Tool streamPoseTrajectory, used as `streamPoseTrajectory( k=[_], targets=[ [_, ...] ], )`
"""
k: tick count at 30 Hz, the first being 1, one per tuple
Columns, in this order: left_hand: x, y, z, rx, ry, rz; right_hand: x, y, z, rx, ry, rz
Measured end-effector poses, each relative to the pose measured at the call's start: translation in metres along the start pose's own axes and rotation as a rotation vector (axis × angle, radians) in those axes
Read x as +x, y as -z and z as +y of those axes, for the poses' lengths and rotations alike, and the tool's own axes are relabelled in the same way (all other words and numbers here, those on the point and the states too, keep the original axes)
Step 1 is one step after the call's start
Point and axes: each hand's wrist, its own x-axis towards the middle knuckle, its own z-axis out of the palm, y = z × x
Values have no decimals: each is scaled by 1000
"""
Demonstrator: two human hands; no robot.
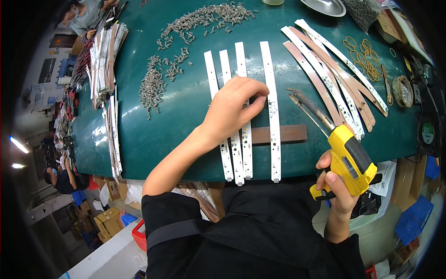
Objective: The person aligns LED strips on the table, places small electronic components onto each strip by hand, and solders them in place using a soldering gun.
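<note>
My left hand (234, 109) reaches over a row of narrow white LED strip boards. Its thumb and forefinger are pinched at the left edge of the rightmost LED strip board (273, 135); the exact contact is partly hidden by the fingers. To the left of that board, three more LED strip boards (240, 56) lie roughly parallel, partly under my hand. A dark wooden bar (292, 133) runs crosswise beneath the boards. In my right hand (341, 190) is a yellow soldering gun (350, 160), its metal tip pointing up and left, apart from the boards.
Small metallic parts (153, 83) lie in piles at the far left of the green table (186, 125). More strips (325, 83) fan out on the right, near rubber bands (364, 58). Strip bundles (104, 65) lie at the left edge. A metal dish (327, 5) stands at the back.
</note>
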Motion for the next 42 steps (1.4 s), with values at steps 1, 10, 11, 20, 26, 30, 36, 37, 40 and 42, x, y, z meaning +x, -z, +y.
streamPoseTrajectory(
  k=[1,10,11,20,26,30,36,37,40,42],
  targets=[
    [1,-2,-2,83,-129,62,1,0,0,-22,-2,-8],
    [1,-4,-10,215,-141,-3,1,-3,2,-3,-50,-28],
    [1,-4,-10,215,-140,-4,2,-3,2,3,-52,-33],
    [0,-7,-10,268,-176,18,2,-4,2,2,-41,-38],
    [0,-12,-12,401,-301,75,2,-3,3,-8,-35,-47],
    [-1,-16,-12,508,-393,75,2,-5,1,2,-67,-24],
    [-3,-10,-9,530,-388,41,3,-9,1,-22,-63,-23],
    [-3,-7,-9,442,-333,38,3,-9,1,-67,-31,-43],
    [-8,-2,-6,358,-215,64,3,-9,-2,-52,-81,-57],
    [-9,-1,-5,333,-185,60,4,-11,-4,-52,-106,-64]
  ],
)
